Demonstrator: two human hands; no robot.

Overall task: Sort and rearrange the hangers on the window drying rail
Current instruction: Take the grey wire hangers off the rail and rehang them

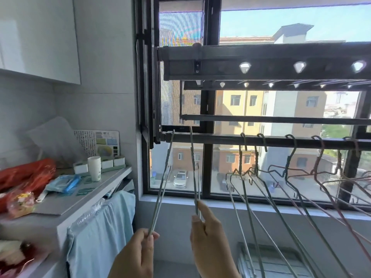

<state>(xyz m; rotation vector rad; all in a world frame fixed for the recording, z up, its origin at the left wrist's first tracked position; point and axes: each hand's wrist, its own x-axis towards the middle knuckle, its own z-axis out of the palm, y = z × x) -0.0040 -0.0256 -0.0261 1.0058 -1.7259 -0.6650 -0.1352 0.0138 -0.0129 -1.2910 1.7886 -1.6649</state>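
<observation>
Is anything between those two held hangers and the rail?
Nothing visible. The left hanger, pinched by the left hand, and the right hanger, pinched by the right hand, both reach the rail's bare left stretch; hung hangers sit further right.

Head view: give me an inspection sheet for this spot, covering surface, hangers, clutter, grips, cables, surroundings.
Surface: white counter at left.
Job's things: rail; several hung hangers at right; left hanger and right hanger reach its left end.
Clutter: cup, red bag, blue packet on counter.
Grips: left hand pinches left hanger; right hand pinches right hanger.
Cables: nothing seen.
Surroundings: window, buildings beyond; blue cloth under counter.
</observation>
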